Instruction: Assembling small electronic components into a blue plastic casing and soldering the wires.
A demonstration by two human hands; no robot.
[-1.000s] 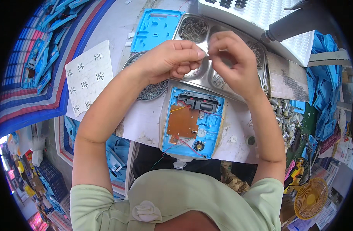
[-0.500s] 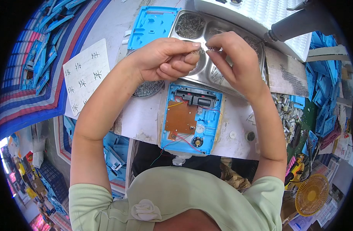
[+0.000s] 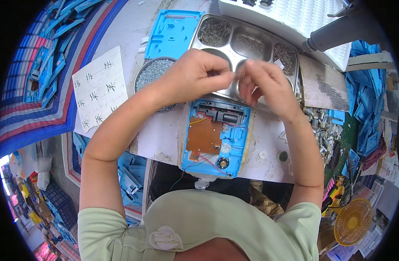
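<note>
Above the steel compartment tray (image 3: 230, 53) my two hands come close together. My left hand (image 3: 201, 74) is closed, its thumb and forefinger pinching one end of what looks like a small metal spring (image 3: 240, 75). At the other end, the fingertips of my right hand (image 3: 269, 85) are closed on the same piece; its lower fingers are curled and slightly blurred. Below the hands lies an open blue plastic case (image 3: 236, 150) holding a brown circuit board (image 3: 203, 135), a black battery-like holder (image 3: 227, 115), a round speaker (image 3: 223, 162) and thin wires.
A round dish of small screws (image 3: 153, 71) stands left of the tray, beside a blue cover (image 3: 173, 32). Written paper (image 3: 99, 87) lies further left. A grey power driver (image 3: 338, 32) reaches in at upper right, over a white foam tray (image 3: 291, 15). Metal parts (image 3: 319, 130) are heaped at right.
My left hand has turned knuckles-up, and my right hand has lowered slightly with its fingers shifting. The small metal piece now shows between them. More of the screw dish is visible.
</note>
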